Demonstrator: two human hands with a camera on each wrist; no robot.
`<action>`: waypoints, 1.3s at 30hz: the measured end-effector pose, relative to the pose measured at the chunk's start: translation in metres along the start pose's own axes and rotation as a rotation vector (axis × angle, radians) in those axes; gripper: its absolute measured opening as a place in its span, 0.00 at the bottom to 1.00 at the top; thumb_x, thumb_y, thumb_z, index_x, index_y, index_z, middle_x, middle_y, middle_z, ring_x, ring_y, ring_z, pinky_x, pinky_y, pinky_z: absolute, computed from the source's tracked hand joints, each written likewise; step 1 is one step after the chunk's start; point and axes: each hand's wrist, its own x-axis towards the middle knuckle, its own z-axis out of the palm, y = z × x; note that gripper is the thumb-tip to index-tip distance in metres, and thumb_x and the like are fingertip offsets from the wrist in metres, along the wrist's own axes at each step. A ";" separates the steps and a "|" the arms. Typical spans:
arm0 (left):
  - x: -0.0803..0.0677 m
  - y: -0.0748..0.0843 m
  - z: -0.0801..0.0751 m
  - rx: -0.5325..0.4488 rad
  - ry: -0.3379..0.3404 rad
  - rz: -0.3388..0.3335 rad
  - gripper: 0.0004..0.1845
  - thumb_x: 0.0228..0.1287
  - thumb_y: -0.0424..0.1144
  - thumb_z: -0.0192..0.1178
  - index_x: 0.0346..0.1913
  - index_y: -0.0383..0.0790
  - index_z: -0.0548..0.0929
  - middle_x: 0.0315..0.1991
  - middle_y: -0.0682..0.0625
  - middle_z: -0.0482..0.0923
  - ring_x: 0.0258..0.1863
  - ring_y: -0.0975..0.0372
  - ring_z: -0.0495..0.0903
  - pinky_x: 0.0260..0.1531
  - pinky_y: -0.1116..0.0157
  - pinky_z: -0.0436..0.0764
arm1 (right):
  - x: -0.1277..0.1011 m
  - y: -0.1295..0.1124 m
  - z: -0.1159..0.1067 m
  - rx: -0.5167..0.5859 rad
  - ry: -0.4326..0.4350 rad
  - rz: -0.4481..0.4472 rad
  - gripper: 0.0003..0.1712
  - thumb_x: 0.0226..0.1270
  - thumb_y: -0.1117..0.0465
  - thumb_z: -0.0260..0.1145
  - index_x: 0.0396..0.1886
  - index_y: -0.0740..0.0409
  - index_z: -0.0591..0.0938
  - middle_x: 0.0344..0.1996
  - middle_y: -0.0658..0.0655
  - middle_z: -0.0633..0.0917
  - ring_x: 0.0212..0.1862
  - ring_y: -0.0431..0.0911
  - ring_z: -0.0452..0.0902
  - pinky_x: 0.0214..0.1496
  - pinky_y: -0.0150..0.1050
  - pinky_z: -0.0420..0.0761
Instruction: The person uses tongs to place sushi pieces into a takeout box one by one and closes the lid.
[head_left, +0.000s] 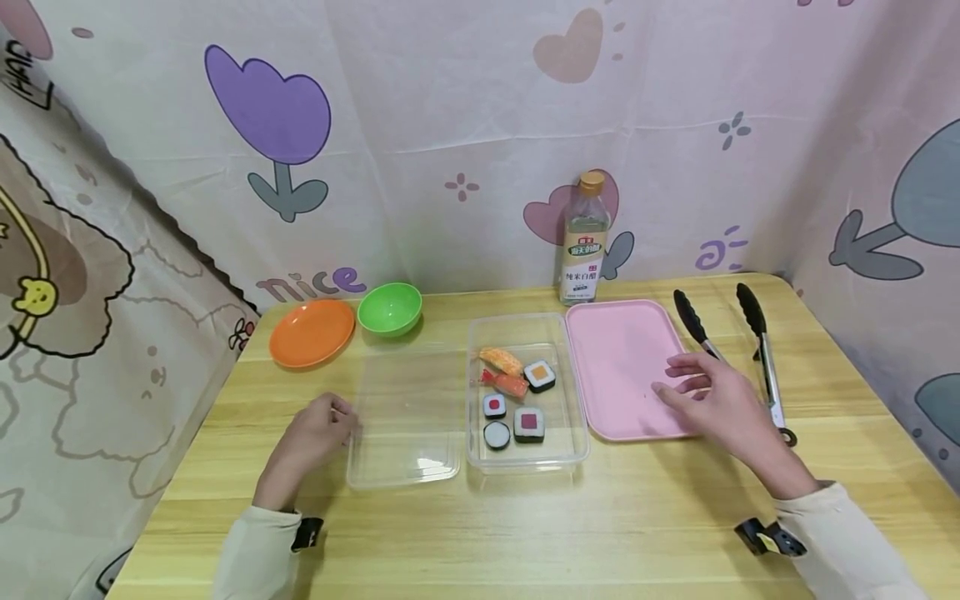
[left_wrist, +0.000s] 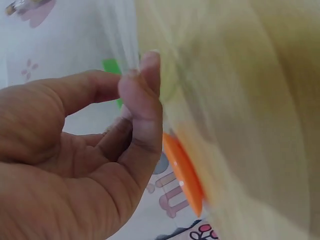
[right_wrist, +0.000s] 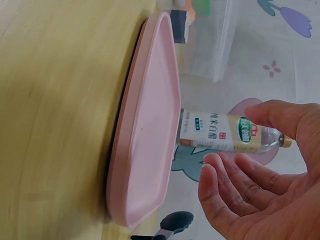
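Note:
Thumb and fingers of my left hand (head_left: pixel 317 433) pinch the left edge of a clear plastic lid (head_left: pixel 405 417); the left wrist view shows its see-through rim between the fingertips. To the lid's right stands a clear plastic box (head_left: pixel 528 463) holding several sushi pieces, among them a shrimp nigiri (head_left: pixel 506 384) and a square roll (head_left: pixel 528 423). My right hand (head_left: pixel 716 404) hovers over the right edge of a pink tray (head_left: pixel 622 367), fingers relaxed and holding nothing. Black-tipped tongs (head_left: pixel 767 358) lie just beyond it, partly hidden by the hand.
A vinegar bottle (head_left: pixel 585 242) with a yellow cap stands upright behind the pink tray. At the back left are an orange plate (head_left: pixel 312 333) and a green bowl (head_left: pixel 390 309). A patterned curtain (head_left: pixel 442 100) hangs along the back of the wooden table (head_left: pixel 450 542).

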 end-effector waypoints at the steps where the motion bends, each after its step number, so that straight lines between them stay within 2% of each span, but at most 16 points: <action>1: -0.002 0.001 -0.002 -0.014 0.001 0.009 0.13 0.74 0.35 0.49 0.51 0.26 0.73 0.37 0.41 0.81 0.32 0.57 0.80 0.31 0.61 0.80 | 0.000 -0.001 0.000 0.007 -0.009 0.002 0.26 0.62 0.57 0.75 0.54 0.68 0.81 0.47 0.66 0.86 0.41 0.55 0.84 0.36 0.30 0.79; 4: -0.009 0.004 -0.007 -0.045 0.014 0.040 0.12 0.75 0.34 0.49 0.52 0.26 0.71 0.36 0.41 0.81 0.32 0.58 0.80 0.32 0.61 0.81 | 0.001 -0.005 0.001 0.027 -0.027 -0.005 0.27 0.63 0.56 0.74 0.55 0.68 0.80 0.47 0.66 0.85 0.42 0.54 0.84 0.38 0.30 0.79; 13: -0.025 0.022 -0.023 -0.120 0.082 0.063 0.13 0.77 0.32 0.48 0.55 0.26 0.69 0.39 0.39 0.82 0.35 0.54 0.79 0.31 0.64 0.81 | 0.002 -0.024 0.005 0.107 -0.073 -0.002 0.25 0.65 0.55 0.73 0.55 0.67 0.81 0.48 0.64 0.85 0.42 0.49 0.83 0.41 0.29 0.79; 21: -0.038 0.037 -0.037 -0.224 0.190 0.190 0.12 0.76 0.30 0.51 0.53 0.23 0.69 0.36 0.39 0.82 0.27 0.62 0.77 0.28 0.67 0.80 | 0.003 -0.042 0.011 0.193 -0.109 -0.027 0.22 0.64 0.57 0.74 0.52 0.66 0.82 0.46 0.62 0.86 0.40 0.46 0.83 0.43 0.33 0.82; 25: -0.042 0.044 -0.041 -0.273 0.218 0.217 0.12 0.76 0.30 0.53 0.53 0.24 0.70 0.35 0.41 0.83 0.26 0.63 0.78 0.27 0.67 0.81 | 0.003 -0.052 0.015 0.250 -0.144 -0.027 0.23 0.64 0.58 0.74 0.54 0.67 0.82 0.48 0.63 0.85 0.41 0.46 0.82 0.41 0.35 0.82; 32: -0.038 0.067 -0.035 -0.345 0.182 0.212 0.13 0.76 0.33 0.54 0.54 0.26 0.72 0.37 0.41 0.85 0.29 0.60 0.80 0.32 0.66 0.82 | 0.006 -0.068 0.023 0.332 -0.216 0.005 0.27 0.63 0.56 0.75 0.56 0.67 0.80 0.51 0.62 0.84 0.42 0.48 0.82 0.39 0.35 0.82; 39: -0.025 0.090 -0.008 -0.383 0.096 0.211 0.12 0.76 0.33 0.54 0.53 0.28 0.72 0.36 0.39 0.85 0.28 0.57 0.78 0.32 0.64 0.81 | 0.011 -0.080 0.035 0.461 -0.329 0.079 0.27 0.65 0.54 0.73 0.57 0.67 0.79 0.47 0.61 0.85 0.40 0.48 0.83 0.38 0.38 0.83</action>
